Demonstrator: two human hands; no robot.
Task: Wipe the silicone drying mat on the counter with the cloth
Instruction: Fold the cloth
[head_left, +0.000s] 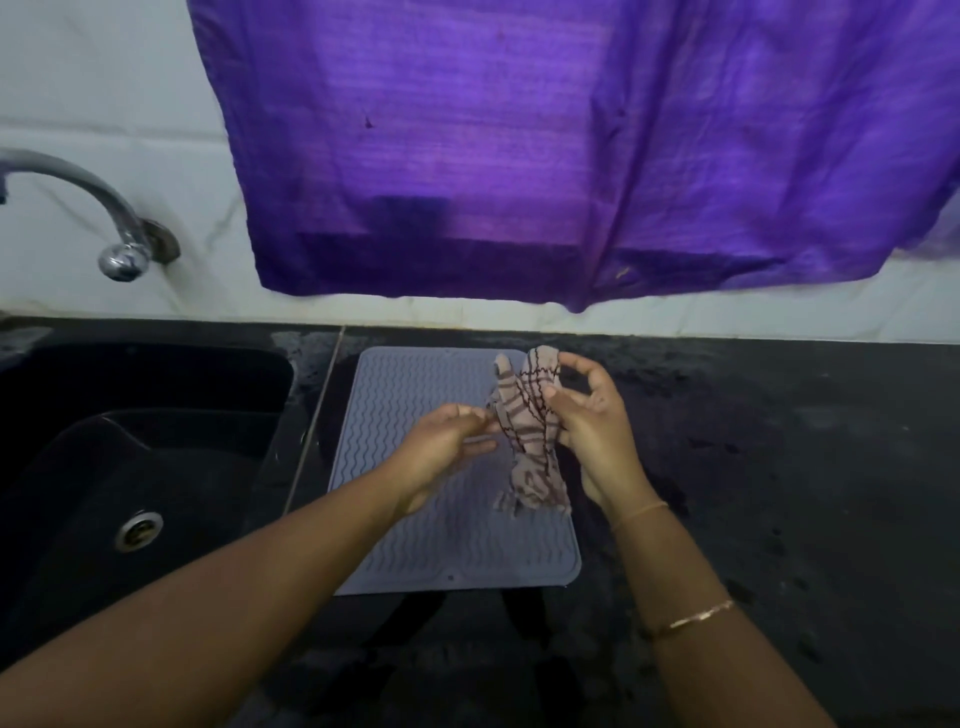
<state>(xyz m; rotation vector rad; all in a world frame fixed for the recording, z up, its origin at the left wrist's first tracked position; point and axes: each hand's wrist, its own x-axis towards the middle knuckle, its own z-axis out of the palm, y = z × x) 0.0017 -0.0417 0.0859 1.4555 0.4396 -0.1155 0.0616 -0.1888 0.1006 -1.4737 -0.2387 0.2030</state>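
Both forearms reach in over the black counter (779, 467), a thin gold bangle (701, 618) on the right one. Left hand (447, 441) pinches one edge of the checked cloth (530, 441) between thumb and fingertips; right hand (592, 431) curls loosely round its other side. Bunched, the cloth hangs over the grey ribbed silicone drying mat (415, 519), which lies flat beside the sink (130, 441).

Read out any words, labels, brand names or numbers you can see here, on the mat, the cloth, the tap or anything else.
No readable text anywhere in this view.
mat: only wavy ridges; a tiny dot near its front edge is too small to make out.
cloth, held between the left hand and the right hand: only dark stripes.
tap, purple curtain, sink: no lettering shows.
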